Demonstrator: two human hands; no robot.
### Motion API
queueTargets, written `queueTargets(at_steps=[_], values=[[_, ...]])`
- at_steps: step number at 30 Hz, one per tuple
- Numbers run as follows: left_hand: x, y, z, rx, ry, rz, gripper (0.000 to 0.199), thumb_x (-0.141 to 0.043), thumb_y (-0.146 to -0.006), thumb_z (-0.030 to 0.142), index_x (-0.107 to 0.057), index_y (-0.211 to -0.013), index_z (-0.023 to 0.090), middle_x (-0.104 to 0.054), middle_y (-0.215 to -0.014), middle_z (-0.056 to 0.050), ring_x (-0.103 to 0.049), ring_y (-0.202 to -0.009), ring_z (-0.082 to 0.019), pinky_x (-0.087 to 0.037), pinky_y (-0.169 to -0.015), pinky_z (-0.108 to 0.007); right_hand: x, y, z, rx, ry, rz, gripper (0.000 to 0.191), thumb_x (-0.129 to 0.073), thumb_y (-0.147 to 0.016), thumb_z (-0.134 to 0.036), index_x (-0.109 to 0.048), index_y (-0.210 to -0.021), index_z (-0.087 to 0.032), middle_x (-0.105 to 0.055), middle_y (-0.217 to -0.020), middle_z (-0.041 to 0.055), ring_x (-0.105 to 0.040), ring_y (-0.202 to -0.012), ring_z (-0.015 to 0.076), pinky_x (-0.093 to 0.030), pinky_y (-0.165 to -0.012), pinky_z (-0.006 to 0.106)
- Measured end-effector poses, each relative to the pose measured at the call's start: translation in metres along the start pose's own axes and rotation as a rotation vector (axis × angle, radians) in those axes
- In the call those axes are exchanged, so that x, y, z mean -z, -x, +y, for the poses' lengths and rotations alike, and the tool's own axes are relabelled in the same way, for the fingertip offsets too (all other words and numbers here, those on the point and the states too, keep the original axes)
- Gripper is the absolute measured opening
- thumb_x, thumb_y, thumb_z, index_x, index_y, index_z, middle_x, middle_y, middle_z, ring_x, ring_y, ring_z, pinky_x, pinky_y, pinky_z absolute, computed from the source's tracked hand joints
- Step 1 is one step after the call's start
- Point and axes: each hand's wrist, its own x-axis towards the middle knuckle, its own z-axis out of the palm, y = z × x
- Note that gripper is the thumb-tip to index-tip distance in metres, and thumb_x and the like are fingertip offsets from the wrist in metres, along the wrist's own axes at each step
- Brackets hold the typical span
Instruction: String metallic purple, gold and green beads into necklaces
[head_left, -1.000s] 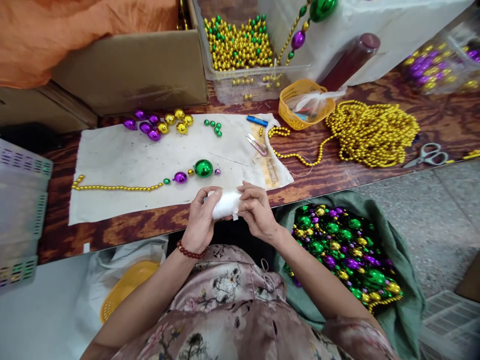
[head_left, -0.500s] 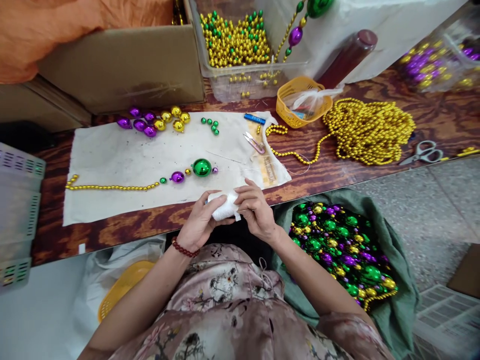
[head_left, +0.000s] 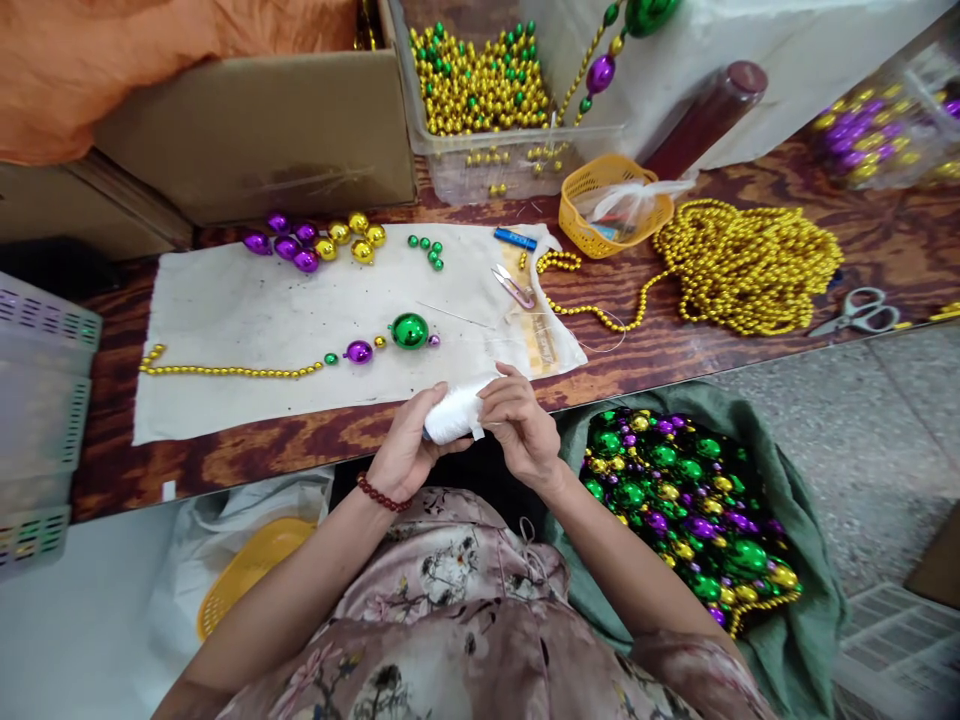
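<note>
A spool of white thread [head_left: 454,410] lies across my left hand [head_left: 409,440], whose fingers and thumb are wrapped round its left end. My right hand [head_left: 521,420] is at the spool's right end, fingers curled against it; any loose thread between the fingertips is too fine to make out. Beyond my hands, a row of beads lies on the white cloth [head_left: 247,310]: a gold bead strand [head_left: 232,371], a purple bead [head_left: 359,352] and a large green bead [head_left: 410,331]. A needle [head_left: 454,315] with thread and small thread snips [head_left: 513,287] lie to the right.
Loose purple beads [head_left: 286,248], gold beads [head_left: 363,250] and green beads [head_left: 425,244] sit at the cloth's back. A bead bin [head_left: 510,175], yellow basket [head_left: 615,235], gold strand heap [head_left: 750,265] and scissors [head_left: 862,312] stand behind and right. A green sack [head_left: 806,560] of beads hangs below the table edge.
My left thumb has shifted back off the top of the spool, so more of the white thread shows. The whole view has shifted slightly; the things on the table stay put.
</note>
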Motion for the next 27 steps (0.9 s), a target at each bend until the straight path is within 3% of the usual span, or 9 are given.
queueTargets(at_steps=[10, 22, 27], values=[[0.002, -0.002, 0.004, 0.182, -0.013, -0.111, 0.038, -0.059, -0.092, 0.039, -0.063, -0.119, 0.012, -0.075, -0.093, -0.014, -0.073, -0.062, -0.022, -0.052, -0.040, -0.022, -0.004, 0.001, 0.001, -0.247, -0.215, 0.198, 0.006, -0.058, -0.095, -0.021, -0.060, -0.090, -0.024, -0.063, -0.082, 0.0008, -0.063, -0.093, 0.0209, -0.044, -0.109, 0.055], [-0.006, 0.005, 0.006, 0.309, 0.174, -0.114, 0.046, -0.049, -0.099, 0.041, -0.059, -0.129, 0.009, -0.076, -0.091, -0.016, -0.073, -0.061, -0.023, -0.054, -0.041, -0.022, -0.009, 0.002, 0.003, -0.274, -0.247, 0.290, 0.013, -0.060, -0.096, -0.031, -0.056, -0.086, -0.024, -0.059, -0.077, -0.0003, -0.063, -0.086, 0.0197, -0.042, -0.111, 0.056], [-0.008, 0.007, 0.006, 0.290, 0.242, -0.105, 0.043, -0.049, -0.099, 0.041, -0.058, -0.129, 0.012, -0.075, -0.089, -0.014, -0.073, -0.064, -0.023, -0.056, -0.043, -0.022, -0.011, 0.001, 0.000, -0.296, -0.330, 0.347, 0.011, -0.062, -0.095, -0.029, -0.057, -0.087, -0.023, -0.059, -0.076, -0.0008, -0.062, -0.086, 0.0190, -0.044, -0.110, 0.056]])
